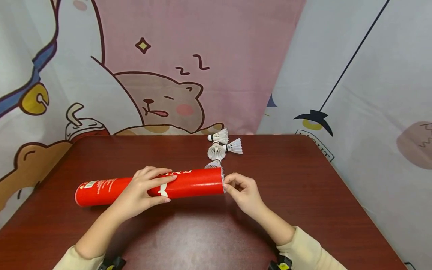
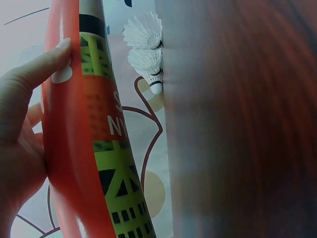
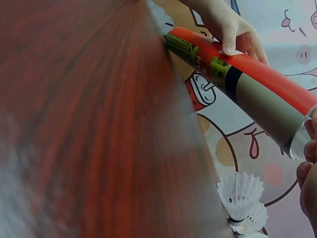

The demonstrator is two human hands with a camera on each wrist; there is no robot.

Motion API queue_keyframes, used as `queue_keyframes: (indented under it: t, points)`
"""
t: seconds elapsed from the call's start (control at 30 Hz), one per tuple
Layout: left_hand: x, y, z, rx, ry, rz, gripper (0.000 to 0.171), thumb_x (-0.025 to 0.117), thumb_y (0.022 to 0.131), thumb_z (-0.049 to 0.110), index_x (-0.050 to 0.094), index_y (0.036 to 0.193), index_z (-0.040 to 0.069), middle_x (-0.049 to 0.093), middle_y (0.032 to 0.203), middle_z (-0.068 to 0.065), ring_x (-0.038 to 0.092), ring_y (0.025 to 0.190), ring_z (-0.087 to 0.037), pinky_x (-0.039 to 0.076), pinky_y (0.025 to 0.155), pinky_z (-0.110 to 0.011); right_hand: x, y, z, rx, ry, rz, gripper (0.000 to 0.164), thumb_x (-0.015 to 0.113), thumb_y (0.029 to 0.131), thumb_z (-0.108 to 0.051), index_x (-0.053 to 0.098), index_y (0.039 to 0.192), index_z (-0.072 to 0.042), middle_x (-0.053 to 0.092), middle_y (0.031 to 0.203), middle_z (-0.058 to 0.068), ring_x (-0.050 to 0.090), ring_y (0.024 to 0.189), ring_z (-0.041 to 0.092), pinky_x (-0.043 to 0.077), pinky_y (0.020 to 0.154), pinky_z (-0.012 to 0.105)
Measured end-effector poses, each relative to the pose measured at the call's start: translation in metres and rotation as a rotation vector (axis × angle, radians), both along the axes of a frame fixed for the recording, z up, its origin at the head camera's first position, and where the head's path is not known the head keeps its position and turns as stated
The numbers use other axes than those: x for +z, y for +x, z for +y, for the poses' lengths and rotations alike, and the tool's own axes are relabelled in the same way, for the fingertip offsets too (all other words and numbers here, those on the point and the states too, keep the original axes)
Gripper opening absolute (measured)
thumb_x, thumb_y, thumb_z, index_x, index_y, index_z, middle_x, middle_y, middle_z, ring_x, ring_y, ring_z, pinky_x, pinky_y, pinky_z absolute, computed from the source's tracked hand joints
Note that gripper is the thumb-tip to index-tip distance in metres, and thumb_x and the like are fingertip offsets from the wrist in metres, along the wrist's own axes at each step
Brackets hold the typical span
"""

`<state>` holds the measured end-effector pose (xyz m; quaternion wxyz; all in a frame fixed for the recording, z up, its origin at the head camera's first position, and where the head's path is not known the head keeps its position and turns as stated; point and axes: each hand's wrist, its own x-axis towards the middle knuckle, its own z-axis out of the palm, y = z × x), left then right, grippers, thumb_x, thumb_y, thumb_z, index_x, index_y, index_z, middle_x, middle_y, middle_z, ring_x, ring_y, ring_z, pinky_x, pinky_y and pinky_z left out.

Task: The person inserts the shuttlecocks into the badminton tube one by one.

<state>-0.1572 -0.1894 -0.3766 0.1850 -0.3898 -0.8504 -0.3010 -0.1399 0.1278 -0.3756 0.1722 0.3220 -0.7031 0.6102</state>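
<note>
Head view: left hand (image 1: 142, 189) grips the tube (image 1: 197, 183) while, beyond that grip, right hand (image 1: 243, 191) pinches feathers (image 1: 223, 175), best handled gently.

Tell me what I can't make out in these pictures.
Head view: part of the nearest loose shuttlecock, hidden behind the red shuttlecock tube.
Head view: some tube lettering, covered by the left hand.
Left wrist view: both tube ends, past top and bottom edges.
Right wrist view: much of the right hand, past the right edge.
</note>
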Motion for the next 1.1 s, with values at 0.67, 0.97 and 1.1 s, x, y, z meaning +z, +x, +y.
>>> queue_keyframes:
  t: [0.67,0.97,1.1]
  points:
    - [0.001,0.000,0.000,-0.006,0.012,0.017,0.069,0.090,0.061,0.018,0.066,0.126,0.022,0.059,0.125,-0.001,0.048,0.110,-0.020,0.031,0.089,-0.045,-0.010,-0.014,-0.008,0.034,0.015,-0.177,0.015,0.062,0.076,0.021,0.064,0.076,0.006,0.053,0.056,0.011,0.047,0.047,0.011,0.041,0.046,0.024]
    - [0.000,-0.001,-0.001,-0.003,0.011,0.009,0.070,0.090,0.061,0.017,0.065,0.126,0.022,0.058,0.126,0.000,0.048,0.110,-0.019,0.032,0.089,-0.045,-0.001,-0.018,0.004,0.117,0.004,-0.176,0.014,0.065,0.074,0.023,0.064,0.082,0.012,0.065,0.075,-0.004,0.053,0.061,0.009,0.043,0.053,0.023]
    - [0.000,-0.001,-0.001,0.000,0.008,0.009,0.069,0.090,0.062,0.018,0.066,0.126,0.022,0.058,0.126,0.000,0.048,0.110,-0.020,0.031,0.088,-0.045,-0.002,-0.026,0.014,0.052,0.014,-0.184,0.013,0.069,0.074,0.020,0.065,0.085,0.013,0.066,0.076,-0.004,0.053,0.061,0.009,0.042,0.054,0.022]
